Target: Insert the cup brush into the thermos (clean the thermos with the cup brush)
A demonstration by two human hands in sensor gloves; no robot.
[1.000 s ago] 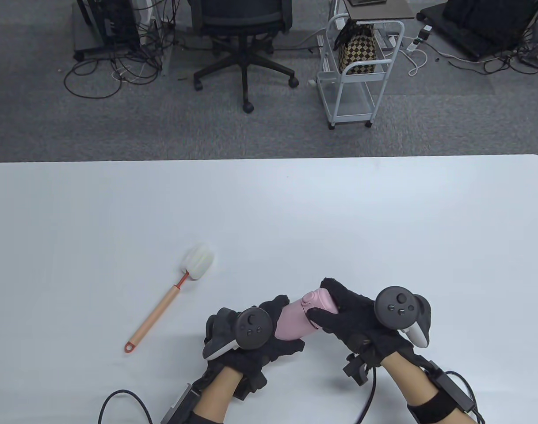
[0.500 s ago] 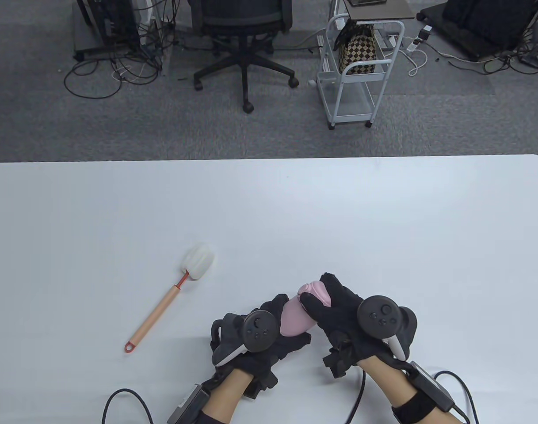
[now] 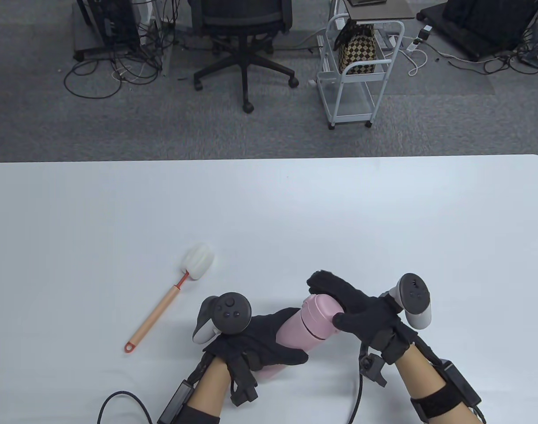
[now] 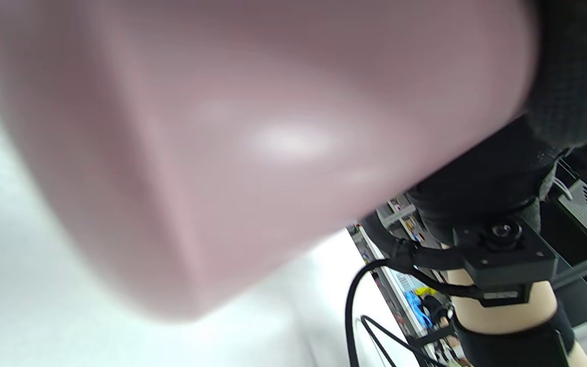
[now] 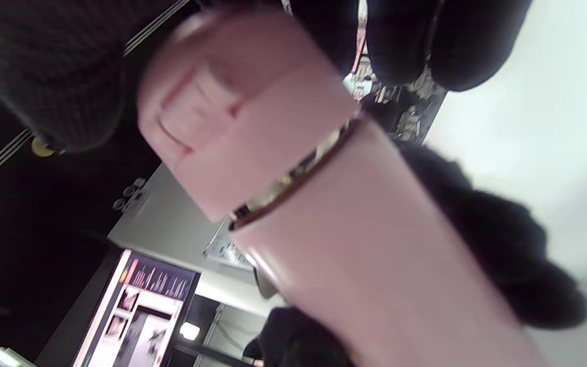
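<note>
The pink thermos (image 3: 310, 324) is held tilted above the near edge of the desk (image 3: 383, 212), its cap end pointing up and to the far right, its base toward the near left. The left hand (image 3: 260, 338) wraps the body from the left, fingers (image 3: 291, 355) clenched across the lower barrel — a bracing grip, I judge, so the bottle cannot turn. The right hand (image 3: 359, 309) grasps the lid (image 5: 232, 117) from the right, its fingers (image 3: 324, 282) curled over the far side of the cap and the thumb pressing the near side; in the right wrist view a dark seam with a glint of metal shows between lid and body, which suggests the cap is being unscrewed, though I cannot tell how loose it is. The cup brush (image 3: 167, 300) lies untouched on the desk well to the left of both hands, sponge head far, hanging loop near — within easy reach once the mouth is open.
</note>
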